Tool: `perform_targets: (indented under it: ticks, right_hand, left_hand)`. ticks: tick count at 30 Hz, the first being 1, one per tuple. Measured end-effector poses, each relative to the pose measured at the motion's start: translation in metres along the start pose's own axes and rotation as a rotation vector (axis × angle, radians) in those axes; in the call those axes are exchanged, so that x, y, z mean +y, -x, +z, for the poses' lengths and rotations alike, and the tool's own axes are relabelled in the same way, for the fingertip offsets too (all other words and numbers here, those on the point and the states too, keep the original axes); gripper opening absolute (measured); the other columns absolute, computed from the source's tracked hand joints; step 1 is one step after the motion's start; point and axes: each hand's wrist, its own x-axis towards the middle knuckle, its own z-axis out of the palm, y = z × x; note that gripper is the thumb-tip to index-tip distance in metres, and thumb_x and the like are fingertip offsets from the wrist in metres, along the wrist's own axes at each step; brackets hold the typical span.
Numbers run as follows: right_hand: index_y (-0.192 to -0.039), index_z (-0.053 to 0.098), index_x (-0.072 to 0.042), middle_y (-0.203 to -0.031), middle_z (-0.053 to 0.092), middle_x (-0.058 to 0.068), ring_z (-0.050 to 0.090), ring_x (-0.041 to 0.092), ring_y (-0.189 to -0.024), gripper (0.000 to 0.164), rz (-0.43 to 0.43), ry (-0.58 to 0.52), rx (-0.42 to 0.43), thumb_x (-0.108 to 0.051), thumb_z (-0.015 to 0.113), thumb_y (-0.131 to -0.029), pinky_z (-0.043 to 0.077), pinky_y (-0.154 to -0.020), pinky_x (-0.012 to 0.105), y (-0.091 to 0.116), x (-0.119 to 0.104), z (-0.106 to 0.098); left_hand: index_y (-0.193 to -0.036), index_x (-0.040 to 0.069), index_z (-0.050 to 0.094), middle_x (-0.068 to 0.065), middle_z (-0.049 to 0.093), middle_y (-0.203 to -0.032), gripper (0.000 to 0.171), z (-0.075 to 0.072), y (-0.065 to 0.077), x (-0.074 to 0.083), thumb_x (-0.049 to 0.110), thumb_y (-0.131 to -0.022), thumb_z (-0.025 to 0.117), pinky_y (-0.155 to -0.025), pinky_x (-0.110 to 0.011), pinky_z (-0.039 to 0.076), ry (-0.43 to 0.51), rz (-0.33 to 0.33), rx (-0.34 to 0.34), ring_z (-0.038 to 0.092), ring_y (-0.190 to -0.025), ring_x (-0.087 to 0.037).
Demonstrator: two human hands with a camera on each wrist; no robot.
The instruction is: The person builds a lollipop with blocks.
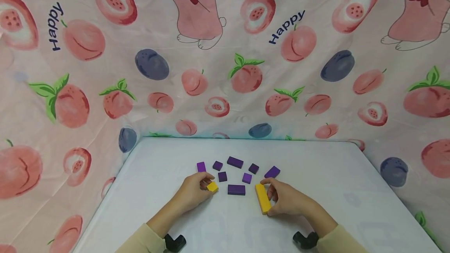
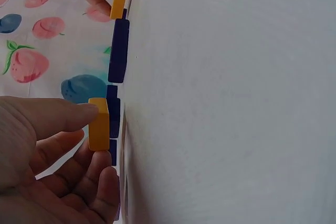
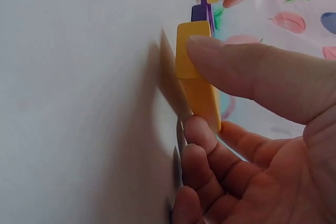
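Between thumb and fingers my left hand (image 1: 194, 191) pinches a small yellow block (image 1: 212, 186), left of the purple blocks. My right hand (image 1: 289, 197) holds a long yellow block (image 1: 263, 199) by its two ends, thumb at the near end and fingers at the far end. In the right wrist view the thumb presses on the end face of this long block (image 3: 195, 51). The left wrist view shows the small block (image 2: 98, 124) between thumb and fingertips. Between the hands lies a long purple block (image 1: 236, 189), with small purple blocks (image 1: 222, 176) behind it.
More purple blocks form a loose arc farther back, with a long one (image 1: 235, 162) at its middle and another (image 1: 272, 172) beyond my right hand. The white table (image 1: 168, 149) ends at a fruit-patterned cloth (image 1: 211, 69). Black wrist mounts (image 1: 175, 243) sit by both sleeves.
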Motion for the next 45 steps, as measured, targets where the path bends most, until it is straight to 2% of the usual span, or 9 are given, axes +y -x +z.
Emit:
perform_targets:
  ticks: [9,17,29,36,45]
  right_hand:
    - [-0.15,0.052,-0.013,-0.101,0.06,0.004,0.056,0.021,-0.09,0.094,-0.016,-0.008,-0.015,-0.017,0.101,-0.069,0.051,-0.072,0.025,0.006,-0.006,0.01]
    - [-0.149,0.052,-0.015,-0.101,0.062,0.0,0.056,0.019,-0.089,0.092,-0.061,0.012,-0.03,-0.018,0.1,-0.07,0.047,-0.072,0.026,0.012,-0.016,0.019]
    - [-0.147,0.054,-0.018,-0.1,0.063,-0.001,0.056,0.018,-0.088,0.091,-0.05,0.005,-0.06,-0.02,0.101,-0.07,0.047,-0.072,0.025,0.017,-0.027,0.032]
    - [-0.147,0.055,-0.018,-0.099,0.063,-0.003,0.056,0.017,-0.085,0.09,-0.074,0.007,-0.081,-0.023,0.1,-0.07,0.046,-0.07,0.025,0.018,-0.032,0.041]
    - [-0.145,0.056,-0.018,-0.097,0.063,-0.005,0.055,0.014,-0.083,0.088,-0.071,0.004,-0.092,-0.025,0.101,-0.07,0.046,-0.07,0.024,0.019,-0.039,0.053]
  left_hand:
    - [-0.128,0.014,0.073,0.003,0.072,-0.111,0.043,0.002,0.003,0.006,0.011,-0.087,0.086,-0.093,-0.035,0.061,0.013,0.027,-0.027,0.065,-0.099,-0.015]
    - [-0.126,0.011,0.074,0.001,0.073,-0.112,0.043,0.003,0.006,0.009,0.006,-0.085,0.085,-0.088,-0.03,0.058,0.026,0.06,-0.045,0.064,-0.098,-0.015]
    - [-0.123,0.013,0.075,0.003,0.073,-0.109,0.041,0.008,0.006,0.011,0.004,-0.085,0.085,-0.085,-0.026,0.056,0.012,0.106,-0.111,0.064,-0.098,-0.016]
    - [-0.123,0.018,0.075,0.009,0.073,-0.109,0.039,0.011,0.005,0.012,0.008,-0.086,0.085,-0.086,-0.025,0.056,-0.011,0.104,-0.153,0.063,-0.098,-0.012]
    - [-0.124,0.019,0.075,0.011,0.074,-0.109,0.039,0.014,0.005,0.015,0.011,-0.088,0.086,-0.088,-0.026,0.057,-0.025,0.099,-0.186,0.063,-0.098,-0.012]
